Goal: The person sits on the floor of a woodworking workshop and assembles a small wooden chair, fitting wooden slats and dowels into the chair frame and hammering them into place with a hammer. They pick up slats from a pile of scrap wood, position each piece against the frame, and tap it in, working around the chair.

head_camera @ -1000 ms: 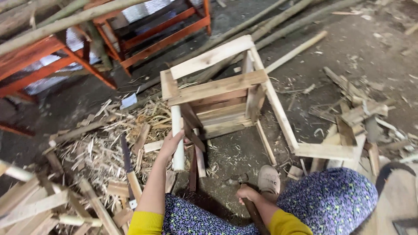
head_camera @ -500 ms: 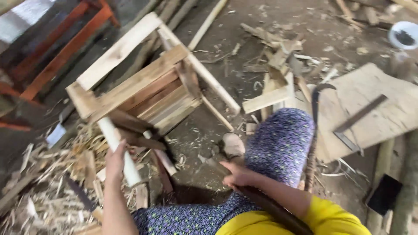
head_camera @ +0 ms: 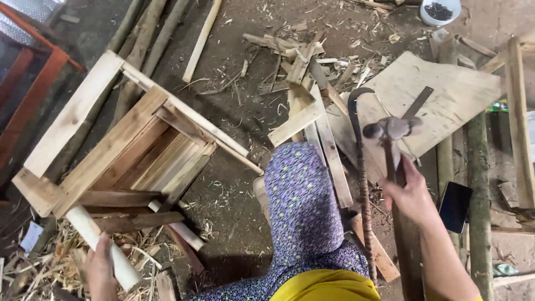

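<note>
Nearest, at the bottom edge: a yellow shirt (head_camera: pixel 323 287) and a knee in purple patterned trousers (head_camera: pixel 301 206), pointing up into the middle of the view.

To the left of the knee, the left hand (head_camera: pixel 100 270), fingers closed around the lower end of a pale round leg (head_camera: pixel 83 223). Under it, a heap of wood shavings (head_camera: pixel 44 267). The round leg joined at its upper end to the wooden frame (head_camera: pixel 111 145), lying tilted on the dirt floor, open side toward the camera, just beside the knee.

To the right of the knee, the right hand (head_camera: pixel 412 195), fingers wrapped around the shaft of a hammer (head_camera: pixel 393 129), steel head up and a little blurred, above the floor and well apart from the wooden frame. Just left of this hand, a sickle (head_camera: pixel 362 184) with a wound handle, flat on the ground. Just right of it, a dark phone (head_camera: pixel 455 206) next to a thick pole.

Step in hand, as a judgement: steadying the wooden frame by its round leg, hammer lifted but not over the work. For any blow: first the hammer across the knee to the frame side, a firm grip on the round leg, left fingers clear of the joint. Which joint, and whether a nail stands ready, impossible to tell.

Farther off: a plywood board (head_camera: pixel 446 95) behind the hammer, a pile of offcuts (head_camera: pixel 301 61), long poles (head_camera: pixel 142 33) at top left, an orange frame (head_camera: pixel 33 95) at the left edge, a small bowl (head_camera: pixel 440 10) at top right.
</note>
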